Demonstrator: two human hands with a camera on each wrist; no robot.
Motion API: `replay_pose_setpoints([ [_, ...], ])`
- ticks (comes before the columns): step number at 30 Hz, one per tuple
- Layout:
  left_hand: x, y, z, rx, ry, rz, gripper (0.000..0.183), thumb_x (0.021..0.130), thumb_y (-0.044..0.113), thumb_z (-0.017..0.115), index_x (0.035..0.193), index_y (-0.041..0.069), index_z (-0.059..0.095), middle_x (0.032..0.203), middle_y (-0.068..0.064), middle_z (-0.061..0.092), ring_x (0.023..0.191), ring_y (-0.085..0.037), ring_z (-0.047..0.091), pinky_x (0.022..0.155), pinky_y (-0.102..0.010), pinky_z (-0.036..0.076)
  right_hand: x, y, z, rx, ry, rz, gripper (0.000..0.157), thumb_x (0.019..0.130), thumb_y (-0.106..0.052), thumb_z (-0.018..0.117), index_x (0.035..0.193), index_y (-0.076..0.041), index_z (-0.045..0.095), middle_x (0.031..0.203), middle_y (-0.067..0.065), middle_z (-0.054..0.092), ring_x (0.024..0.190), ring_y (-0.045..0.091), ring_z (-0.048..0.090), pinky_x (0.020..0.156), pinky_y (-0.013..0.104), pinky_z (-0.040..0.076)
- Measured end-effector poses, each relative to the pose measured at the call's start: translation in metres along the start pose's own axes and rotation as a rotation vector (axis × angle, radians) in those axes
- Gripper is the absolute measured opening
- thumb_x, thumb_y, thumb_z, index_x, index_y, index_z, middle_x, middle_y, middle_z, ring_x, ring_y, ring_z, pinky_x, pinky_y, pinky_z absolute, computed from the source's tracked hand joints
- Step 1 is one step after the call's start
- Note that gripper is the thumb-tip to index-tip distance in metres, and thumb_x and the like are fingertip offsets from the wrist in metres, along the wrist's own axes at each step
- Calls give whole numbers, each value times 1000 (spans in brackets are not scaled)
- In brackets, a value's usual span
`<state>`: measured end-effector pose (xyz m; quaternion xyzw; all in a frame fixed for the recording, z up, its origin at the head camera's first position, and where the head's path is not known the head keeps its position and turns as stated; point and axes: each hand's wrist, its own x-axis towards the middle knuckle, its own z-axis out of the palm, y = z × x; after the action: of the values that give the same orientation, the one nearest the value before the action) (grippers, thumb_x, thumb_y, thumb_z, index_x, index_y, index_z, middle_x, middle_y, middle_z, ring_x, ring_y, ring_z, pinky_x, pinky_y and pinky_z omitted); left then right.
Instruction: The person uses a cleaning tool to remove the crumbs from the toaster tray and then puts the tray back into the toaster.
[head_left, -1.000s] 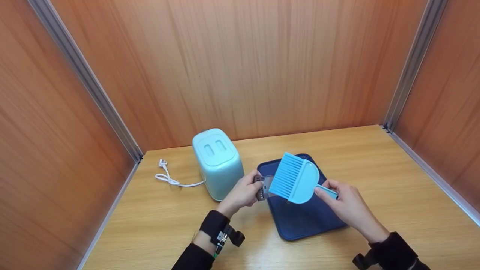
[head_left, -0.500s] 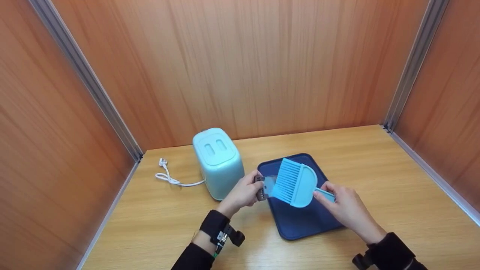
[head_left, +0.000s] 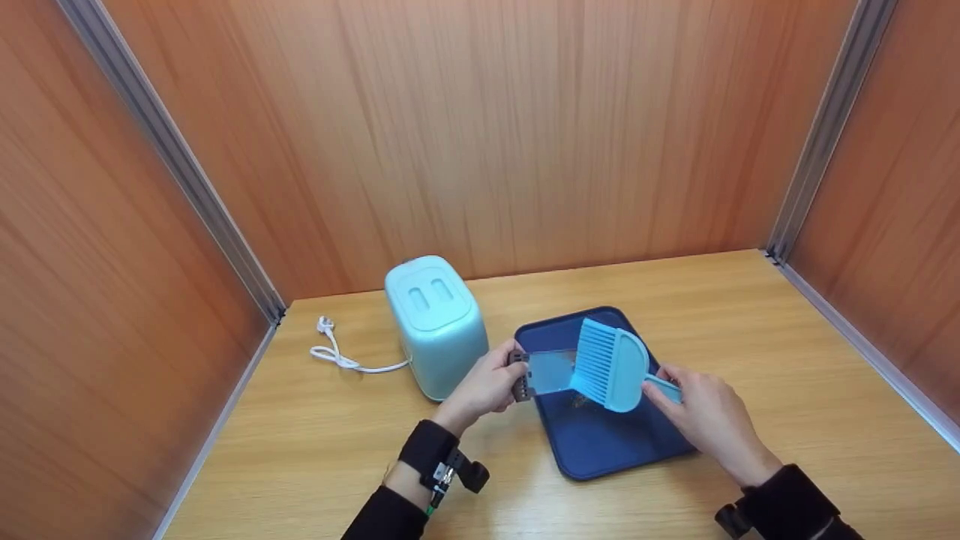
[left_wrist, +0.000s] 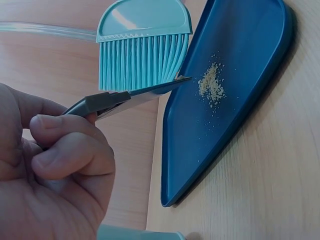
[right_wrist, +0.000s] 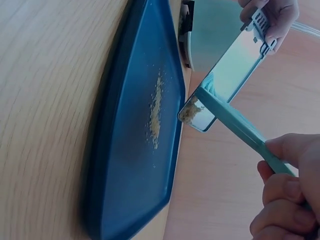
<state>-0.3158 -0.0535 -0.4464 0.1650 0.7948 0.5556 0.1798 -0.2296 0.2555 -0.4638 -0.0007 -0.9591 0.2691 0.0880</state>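
Note:
My left hand [head_left: 487, 384] pinches the dark end of a toaster's crumb tray [head_left: 551, 371], whose shiny plate juts out over a navy tray [head_left: 600, 454]. My right hand [head_left: 705, 409] grips the handle of a light blue brush [head_left: 624, 371]. Its bristles [right_wrist: 210, 86] lie against the crumb tray's surface in the right wrist view. Past them, brown crumbs [right_wrist: 190, 112] gather near the crumb tray's free end. Below, a small heap of pale crumbs [left_wrist: 212, 86] lies on the navy tray, with finer bits scattered around it.
A light blue toaster [head_left: 442, 337] stands just left of the navy tray, close to my left hand. Its white cord [head_left: 352, 366] trails left to a plug [head_left: 325, 325]. Wood panels [head_left: 525, 135] enclose the table at the back and both sides.
The brush dipped slightly left and down, then slid right along the crumb tray toward its free end, uncovering more of the plate. My left hand and the crumb tray stayed nearly still.

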Motion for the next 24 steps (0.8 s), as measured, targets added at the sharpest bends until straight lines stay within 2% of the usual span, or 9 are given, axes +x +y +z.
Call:
replay_pose_setpoints([
  [8, 1, 0, 0, 16, 1, -1, 15, 109, 18, 49, 117, 6, 54, 77, -3, 53, 53, -11, 43, 47, -21, 33, -1, 8, -4, -76, 52, -18, 26, 103, -34, 72, 97, -8, 69, 62, -4, 42, 55, 15, 45, 53, 25, 25],
  [15, 2, -2, 0, 91, 24, 5, 14, 109, 17, 49, 117, 9, 56, 81, -3, 56, 56, -13, 48, 47, -22, 37, -4, 12, -12, -95, 109, -19, 28, 103, -33, 72, 103, -5, 71, 62, -3, 48, 56, 15, 47, 52, 25, 28],
  [20, 2, -3, 1, 98, 38, 25, 13, 107, 16, 50, 114, 7, 56, 79, -3, 55, 55, -13, 48, 46, -22, 37, -4, 12, -17, 10, 185, -17, 30, 104, -34, 71, 103, -4, 70, 67, -1, 51, 62, 17, 49, 54, 26, 31],
  [24, 1, -2, 2, 81, 38, 28, 13, 107, 16, 50, 113, 7, 56, 78, -2, 54, 55, -12, 47, 46, -22, 36, -3, 9, -16, 120, 165, 21, 34, 105, -37, 70, 107, -3, 69, 73, 2, 57, 69, 18, 54, 58, 26, 35],
])
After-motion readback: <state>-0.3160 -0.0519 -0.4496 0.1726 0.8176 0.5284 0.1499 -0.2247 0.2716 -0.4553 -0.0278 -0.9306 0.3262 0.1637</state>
